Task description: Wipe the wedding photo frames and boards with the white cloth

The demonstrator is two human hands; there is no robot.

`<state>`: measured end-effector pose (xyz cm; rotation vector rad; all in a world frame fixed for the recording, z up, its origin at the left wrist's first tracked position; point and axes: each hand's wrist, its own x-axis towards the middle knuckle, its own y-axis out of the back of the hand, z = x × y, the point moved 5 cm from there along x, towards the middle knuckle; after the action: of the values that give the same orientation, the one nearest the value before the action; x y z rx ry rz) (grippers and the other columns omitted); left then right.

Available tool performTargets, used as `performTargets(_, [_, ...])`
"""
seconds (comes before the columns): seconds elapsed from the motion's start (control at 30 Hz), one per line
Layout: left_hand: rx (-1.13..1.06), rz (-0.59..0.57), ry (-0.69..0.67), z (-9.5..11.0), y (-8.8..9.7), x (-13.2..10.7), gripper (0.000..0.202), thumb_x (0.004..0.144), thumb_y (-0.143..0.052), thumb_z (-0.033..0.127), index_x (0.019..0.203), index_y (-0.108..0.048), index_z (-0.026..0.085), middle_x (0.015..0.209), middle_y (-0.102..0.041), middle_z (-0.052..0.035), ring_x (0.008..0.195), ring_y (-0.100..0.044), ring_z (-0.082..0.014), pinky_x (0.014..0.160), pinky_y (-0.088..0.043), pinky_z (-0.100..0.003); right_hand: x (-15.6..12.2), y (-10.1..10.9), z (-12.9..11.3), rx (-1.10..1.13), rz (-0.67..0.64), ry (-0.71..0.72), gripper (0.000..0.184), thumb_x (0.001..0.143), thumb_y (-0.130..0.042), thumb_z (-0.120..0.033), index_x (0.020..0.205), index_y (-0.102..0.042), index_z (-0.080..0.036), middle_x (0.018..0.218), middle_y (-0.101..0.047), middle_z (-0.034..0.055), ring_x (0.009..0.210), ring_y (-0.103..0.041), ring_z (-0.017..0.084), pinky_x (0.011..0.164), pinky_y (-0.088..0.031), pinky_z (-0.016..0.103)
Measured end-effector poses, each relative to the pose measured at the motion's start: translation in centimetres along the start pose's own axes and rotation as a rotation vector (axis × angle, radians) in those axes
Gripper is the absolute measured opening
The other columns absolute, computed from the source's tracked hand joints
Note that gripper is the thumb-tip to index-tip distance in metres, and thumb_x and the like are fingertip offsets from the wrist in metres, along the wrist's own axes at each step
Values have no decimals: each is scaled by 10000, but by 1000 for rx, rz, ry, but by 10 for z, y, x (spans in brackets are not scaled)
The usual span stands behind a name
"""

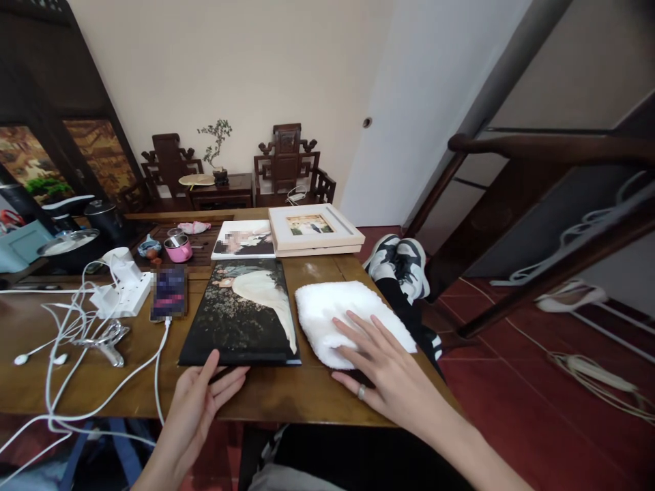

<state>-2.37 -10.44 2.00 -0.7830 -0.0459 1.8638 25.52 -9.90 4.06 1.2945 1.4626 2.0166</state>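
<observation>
A black photo album (240, 317) with a figure in a white gown on its cover lies on the wooden table. My left hand (205, 389) grips its near edge, the thumb on top and the fingers underneath. To the right of the album, a folded white fluffy towel (327, 307) rests near the table's right edge. My right hand (383, 372), wearing a ring, lies across the towel with its fingers spread. Behind the album are a smaller white photo book (243, 247) and a stack of cream framed boxes (317, 228), the top one with a picture.
On the left, a phone (168, 293) charges beside a white power strip (127, 293) and tangled white cables (56, 382). A pink cup (178, 249) and a lidded pan (69, 245) stand on the tea tray farther back. A wooden chair (552, 153) is at the right.
</observation>
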Motion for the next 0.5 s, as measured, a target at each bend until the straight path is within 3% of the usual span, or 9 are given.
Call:
performTargets(0.1, [18, -5, -13, -1, 1, 4, 296, 911, -552, 101, 651, -421, 154, 783, -716, -129, 874, -714, -348, 818, -601, -437, 2, -7, 3, -56, -32, -40, 222, 866, -539, -208, 1054, -654, -191, 1374, -540, 146, 1275, -467, 365, 1034, -389, 590])
performTargets(0.27, [59, -3, -14, -5, 20, -1, 268, 763, -750, 162, 713, -488, 144, 773, -710, -79, 844, -722, -351, 837, -589, -467, 0, -6, 16, -115, -33, -51, 593, 670, -448, 49, 1212, -559, -166, 1163, -637, 148, 1110, -569, 321, 979, -445, 527])
performTargets(0.37, [122, 38, -1, -3, 40, -8, 249, 715, -779, 182, 773, -541, 138, 764, -708, -61, 777, -736, -332, 793, -603, -460, -9, 5, 29, -77, 52, -85, 518, 708, -415, 40, 1172, -544, -152, 1037, -632, 152, 989, -595, 300, 859, -511, 452])
performTargets(0.5, [230, 63, -7, 9, 61, -13, 228, 697, -776, 177, 822, -590, 137, 706, -688, -27, 709, -743, -289, 695, -621, -380, -23, 25, 47, 72, 145, -159, 305, 840, -448, -106, 1121, -531, -190, 1025, -609, 134, 893, -627, 254, 718, -530, 337])
